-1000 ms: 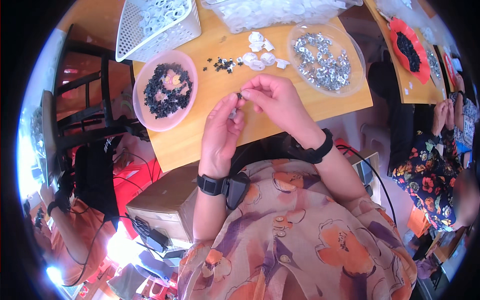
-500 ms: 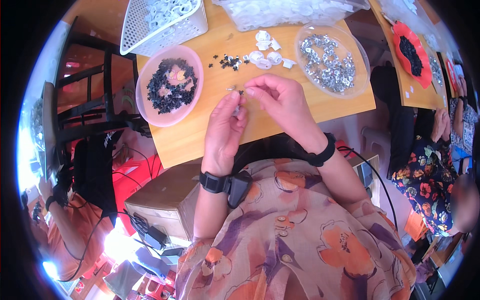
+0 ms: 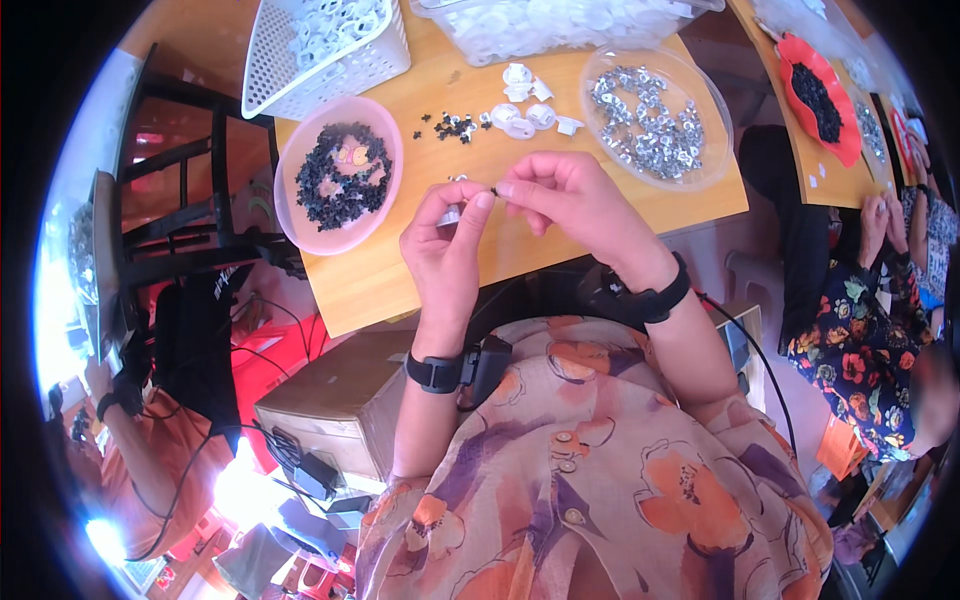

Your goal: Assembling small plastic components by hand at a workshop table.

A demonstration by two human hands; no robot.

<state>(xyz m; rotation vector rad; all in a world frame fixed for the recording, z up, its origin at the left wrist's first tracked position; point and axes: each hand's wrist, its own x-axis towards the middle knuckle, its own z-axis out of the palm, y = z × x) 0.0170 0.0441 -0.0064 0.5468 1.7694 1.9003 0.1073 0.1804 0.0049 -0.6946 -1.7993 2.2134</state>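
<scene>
Two hands pinch tiny parts together above the bench [image 3: 400,270].

The left hand [image 3: 445,240] is closed on a small white ring-shaped piece [image 3: 450,214], thumb and forefinger tight around it. The right hand [image 3: 565,200] is pinched shut on a tiny dark part [image 3: 494,190], held just right of the white piece, tips nearly touching. Left of the white piece sits a pink bowl [image 3: 300,215] of black bits; up and right, a clear dish [image 3: 712,150] of silvery metal parts.
</scene>
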